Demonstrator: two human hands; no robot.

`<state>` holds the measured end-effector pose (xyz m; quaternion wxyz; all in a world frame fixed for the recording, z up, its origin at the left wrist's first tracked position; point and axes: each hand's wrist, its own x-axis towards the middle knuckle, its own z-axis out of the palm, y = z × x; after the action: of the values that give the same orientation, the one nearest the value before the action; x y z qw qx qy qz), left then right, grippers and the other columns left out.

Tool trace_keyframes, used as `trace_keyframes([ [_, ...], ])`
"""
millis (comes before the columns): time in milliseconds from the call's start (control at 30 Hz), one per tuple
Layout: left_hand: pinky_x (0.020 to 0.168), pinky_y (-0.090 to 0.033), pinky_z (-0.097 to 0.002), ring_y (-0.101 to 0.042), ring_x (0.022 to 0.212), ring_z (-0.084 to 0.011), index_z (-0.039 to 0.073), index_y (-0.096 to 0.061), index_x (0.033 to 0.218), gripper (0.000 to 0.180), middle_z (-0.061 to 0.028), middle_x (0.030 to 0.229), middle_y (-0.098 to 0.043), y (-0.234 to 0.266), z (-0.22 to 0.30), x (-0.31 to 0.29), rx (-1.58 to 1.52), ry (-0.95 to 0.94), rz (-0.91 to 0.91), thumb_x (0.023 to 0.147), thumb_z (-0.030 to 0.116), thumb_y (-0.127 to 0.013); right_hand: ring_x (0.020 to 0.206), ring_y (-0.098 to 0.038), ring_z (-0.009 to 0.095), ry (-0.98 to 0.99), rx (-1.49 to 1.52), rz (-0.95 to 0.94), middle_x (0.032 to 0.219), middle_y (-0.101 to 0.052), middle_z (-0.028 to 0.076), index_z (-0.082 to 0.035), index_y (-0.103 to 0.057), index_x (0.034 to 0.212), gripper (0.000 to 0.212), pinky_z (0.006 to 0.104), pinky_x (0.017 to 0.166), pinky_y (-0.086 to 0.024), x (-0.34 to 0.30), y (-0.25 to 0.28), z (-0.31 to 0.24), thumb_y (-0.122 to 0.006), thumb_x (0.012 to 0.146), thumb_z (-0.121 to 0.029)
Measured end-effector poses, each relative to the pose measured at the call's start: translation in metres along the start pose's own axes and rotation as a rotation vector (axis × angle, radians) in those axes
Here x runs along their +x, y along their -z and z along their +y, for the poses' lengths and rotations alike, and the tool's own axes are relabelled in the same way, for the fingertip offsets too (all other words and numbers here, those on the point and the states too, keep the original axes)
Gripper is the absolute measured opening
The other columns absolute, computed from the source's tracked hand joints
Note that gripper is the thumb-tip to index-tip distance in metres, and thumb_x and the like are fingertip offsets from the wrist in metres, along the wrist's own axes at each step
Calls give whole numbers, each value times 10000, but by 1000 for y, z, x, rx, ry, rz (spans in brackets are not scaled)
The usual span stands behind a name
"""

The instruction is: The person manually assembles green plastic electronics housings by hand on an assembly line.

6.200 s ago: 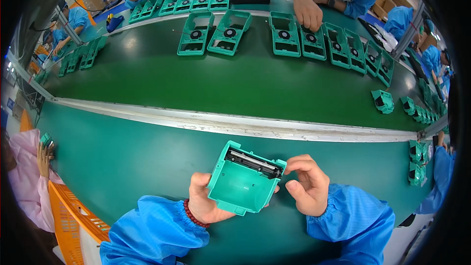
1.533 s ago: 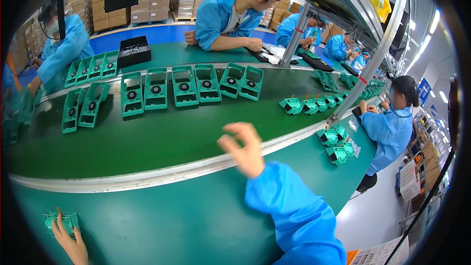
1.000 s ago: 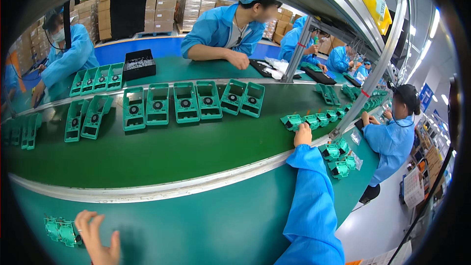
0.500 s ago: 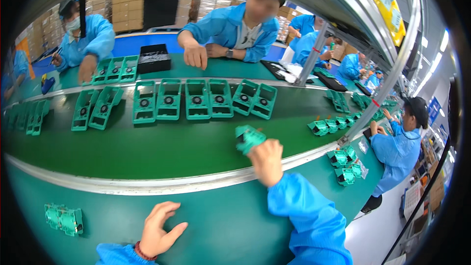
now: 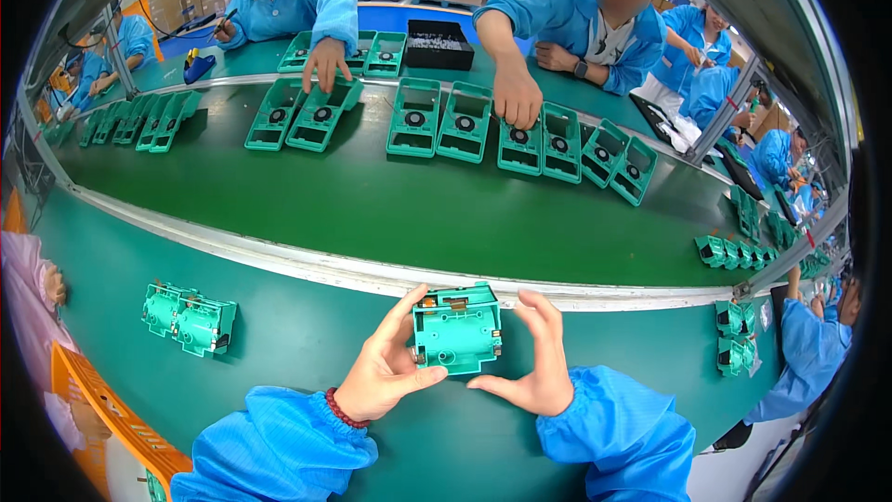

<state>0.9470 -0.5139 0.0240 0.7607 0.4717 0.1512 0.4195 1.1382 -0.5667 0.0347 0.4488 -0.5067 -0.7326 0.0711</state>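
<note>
A green plastic housing (image 5: 457,335) with metal contacts along its edges is held above the near worktop. My left hand (image 5: 379,374) grips it from the left side, thumb across its front lower corner and fingers behind. My right hand (image 5: 539,372) is just right of the housing, thumb and fingers spread apart, with nothing seen in it. On the worktop to the left lies a pair of similar green housings (image 5: 189,318), side by side.
Green casings with round black speakers (image 5: 463,123) line the belt (image 5: 372,200) behind a pale rail (image 5: 279,260). Two co-workers' hands (image 5: 517,98) reach onto them from across. More housings (image 5: 735,339) lie at the right. An orange chair (image 5: 116,414) stands at the lower left.
My right hand has brought the green housing from over the belt to the near worktop and released it. My left hand has taken hold of it. The view has swung left.
</note>
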Motion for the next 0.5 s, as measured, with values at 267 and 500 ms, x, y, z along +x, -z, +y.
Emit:
trace_keyframes([
  [267, 971, -317, -381, -293, 1219, -239, 93, -105, 1368, 833, -148, 1352, -225, 4, -5, 1, 21, 16, -72, 721, -81, -600, 1198, -322, 298, -180, 509, -185, 1314, -217, 182, -33, -283, 1284, 885, 394, 913, -389, -7, -11, 22, -796, 573, -153],
  [500, 953, -323, -388, -327, 1195, -251, 74, -138, 1364, 751, -153, 1342, -278, 10, -6, 4, -206, 108, -136, 735, -76, -520, 1199, -319, 258, -207, 688, -169, 1318, -183, 136, -35, -257, 1288, 878, 384, 934, -378, -9, -6, 27, -775, 578, -37],
])
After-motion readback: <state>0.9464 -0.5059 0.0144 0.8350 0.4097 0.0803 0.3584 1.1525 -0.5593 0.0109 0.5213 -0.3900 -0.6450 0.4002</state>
